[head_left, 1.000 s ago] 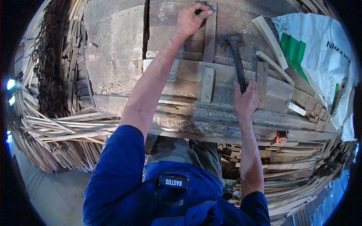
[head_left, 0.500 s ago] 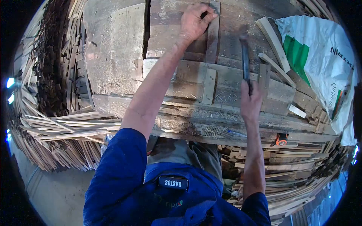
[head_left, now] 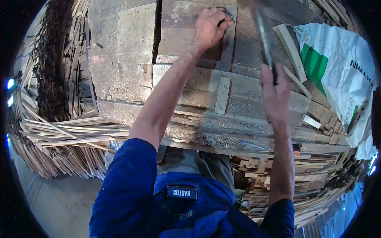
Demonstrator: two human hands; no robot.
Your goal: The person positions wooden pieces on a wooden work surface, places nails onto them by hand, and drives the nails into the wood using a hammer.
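My left hand (head_left: 211,28) is at the far part of the wooden workbench (head_left: 123,59), fingers pinched over the upper end of a narrow wooden strip (head_left: 228,43). Whatever sits between those fingertips is too small and dark to name. My right hand (head_left: 276,93) grips the handle of a hammer (head_left: 263,35), which is raised and smeared by motion, its head blurred near the top edge. A shorter pale wooden piece (head_left: 222,95) lies on the bench nearer to me, in line with the strip.
A white and green sack (head_left: 337,63) lies on the right of the bench beside loose wooden battens (head_left: 290,51). Stacked slats (head_left: 75,131) crowd the left side, with more slats (head_left: 313,170) below right. My right forearm partly hides an orange tape measure (head_left: 297,149). Wood shavings and small nails litter the bench.
My right hand and the hammer have moved up and to the right. My left hand stays pinched at the strip's upper end; the whole view has shifted slightly.
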